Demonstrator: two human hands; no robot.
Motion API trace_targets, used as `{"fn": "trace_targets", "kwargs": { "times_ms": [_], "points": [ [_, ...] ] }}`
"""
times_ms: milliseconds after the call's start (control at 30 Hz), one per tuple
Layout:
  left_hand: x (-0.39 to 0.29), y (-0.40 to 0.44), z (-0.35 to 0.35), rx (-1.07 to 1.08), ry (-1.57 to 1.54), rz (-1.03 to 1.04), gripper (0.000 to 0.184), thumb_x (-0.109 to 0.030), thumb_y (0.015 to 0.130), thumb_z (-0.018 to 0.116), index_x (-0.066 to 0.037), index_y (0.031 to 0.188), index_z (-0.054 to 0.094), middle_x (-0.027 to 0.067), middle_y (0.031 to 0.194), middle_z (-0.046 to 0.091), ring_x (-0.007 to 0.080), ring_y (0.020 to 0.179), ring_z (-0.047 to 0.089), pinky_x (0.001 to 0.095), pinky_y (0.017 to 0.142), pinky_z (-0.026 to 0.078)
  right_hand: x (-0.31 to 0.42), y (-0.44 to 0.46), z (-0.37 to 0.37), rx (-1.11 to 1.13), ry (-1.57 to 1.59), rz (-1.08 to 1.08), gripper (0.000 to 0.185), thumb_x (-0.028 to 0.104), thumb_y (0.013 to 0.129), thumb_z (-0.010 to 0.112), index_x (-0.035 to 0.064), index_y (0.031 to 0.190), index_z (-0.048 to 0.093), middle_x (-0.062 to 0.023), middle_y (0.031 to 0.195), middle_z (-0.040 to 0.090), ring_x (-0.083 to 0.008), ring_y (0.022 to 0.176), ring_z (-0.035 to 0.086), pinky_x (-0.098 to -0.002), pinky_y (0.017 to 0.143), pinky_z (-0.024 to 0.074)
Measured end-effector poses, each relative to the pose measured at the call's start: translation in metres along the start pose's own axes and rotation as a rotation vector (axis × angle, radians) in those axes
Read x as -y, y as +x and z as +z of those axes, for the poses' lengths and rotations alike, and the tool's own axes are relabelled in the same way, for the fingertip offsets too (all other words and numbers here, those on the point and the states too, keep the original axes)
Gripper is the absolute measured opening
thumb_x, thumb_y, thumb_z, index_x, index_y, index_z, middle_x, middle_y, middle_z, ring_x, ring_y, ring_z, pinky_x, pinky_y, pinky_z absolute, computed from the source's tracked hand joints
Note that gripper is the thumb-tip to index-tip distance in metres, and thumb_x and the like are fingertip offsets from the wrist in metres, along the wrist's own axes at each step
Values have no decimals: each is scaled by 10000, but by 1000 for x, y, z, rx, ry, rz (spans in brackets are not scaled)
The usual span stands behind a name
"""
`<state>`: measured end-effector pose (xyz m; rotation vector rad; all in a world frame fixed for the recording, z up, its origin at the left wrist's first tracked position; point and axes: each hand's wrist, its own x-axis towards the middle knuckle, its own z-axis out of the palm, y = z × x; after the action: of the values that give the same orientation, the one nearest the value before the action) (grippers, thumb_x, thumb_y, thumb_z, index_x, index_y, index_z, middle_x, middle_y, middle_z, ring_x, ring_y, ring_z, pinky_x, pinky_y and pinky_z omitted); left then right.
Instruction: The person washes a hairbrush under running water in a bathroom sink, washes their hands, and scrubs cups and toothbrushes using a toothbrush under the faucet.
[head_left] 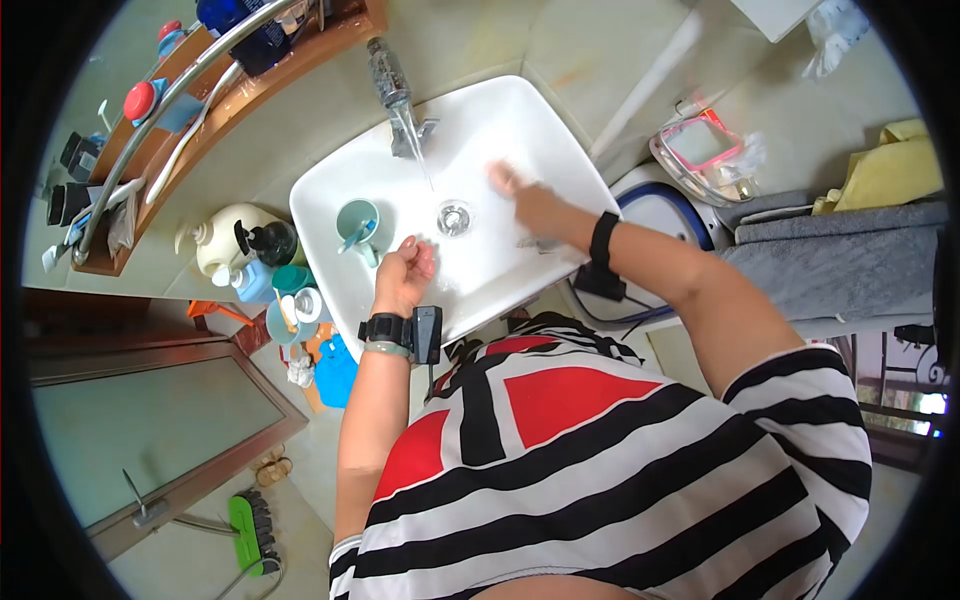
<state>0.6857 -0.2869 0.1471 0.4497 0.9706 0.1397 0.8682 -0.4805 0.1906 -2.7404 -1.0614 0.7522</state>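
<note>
Over the front left of the white sink (330, 290), my left hand (405, 275) is half curled, with the thumb a little apart from the fingers. Nothing shows in it. Just beyond it stands a light green cup (352, 212) with a toothbrush (360, 236) inside. My right hand (520, 195) is over the right half of the basin, smeared by motion, so its fingers cannot be made out. Water (415, 145) runs from the faucet (388, 75) toward the round drain (453, 218), between my two hands.
Left of the sink are a cream jug (228, 238), a dark pump bottle (268, 242) and several small containers. A wooden shelf (200, 125) with a metal rail runs along the upper left. To the right are a blue-rimmed basin (690, 215) and grey towels (830, 265).
</note>
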Motion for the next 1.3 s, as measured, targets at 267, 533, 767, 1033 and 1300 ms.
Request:
{"fn": "trace_targets", "kwargs": {
  "times_ms": [267, 533, 767, 1033, 1300],
  "points": [
    [1, 3, -2, 41, -17, -36, 248, -52, 908, 487, -53, 1154, 523, 98, 1062, 553, 233, 926, 591, 354, 794, 477, -51, 25, -74, -258, -518, -65, 329, 117, 821, 512, 91, 1148, 538, -164, 811, 666, -310, 726, 668, -436, 605, 514],
    [3, -11, 1, 60, -73, -28, 323, -40, 892, 468, -54, 1213, 494, 81, 1070, 564, 215, 968, 574, 340, 787, 463, -43, -31, -119, -188, -622, -157, 357, 90, 853, 463, 77, 1207, 509, -152, 808, 681, -304, 729, 674, -429, 610, 521],
    [15, -11, 2, 124, -93, -115, 332, -54, 896, 496, -71, 1228, 497, 80, 1099, 562, 205, 987, 577, 323, 781, 469, -47, 33, -108, -361, -516, -123, 532, 65, 822, 457, 90, 1346, 364, -175, 766, 656, -348, 665, 645, -462, 552, 499],
    [14, 9, 19, 155, -104, -59, 297, -27, 887, 483, -5, 1182, 493, 105, 1034, 571, 213, 882, 582, 311, 734, 476, -17, -104, -111, 119, -623, -19, 457, 115, 838, 485, 119, 1295, 464, -180, 799, 668, -329, 735, 671, -445, 615, 520],
    [9, 39, 60, 425, -208, 38, 358, 88, 880, 329, 78, 1231, 399, 150, 1024, 564, 246, 993, 584, 281, 911, 491, -37, -161, -88, 244, -387, 171, 485, 144, 893, 437, 142, 1376, 384, -219, 864, 646, -397, 798, 627, -482, 714, 491]
  ]
}}
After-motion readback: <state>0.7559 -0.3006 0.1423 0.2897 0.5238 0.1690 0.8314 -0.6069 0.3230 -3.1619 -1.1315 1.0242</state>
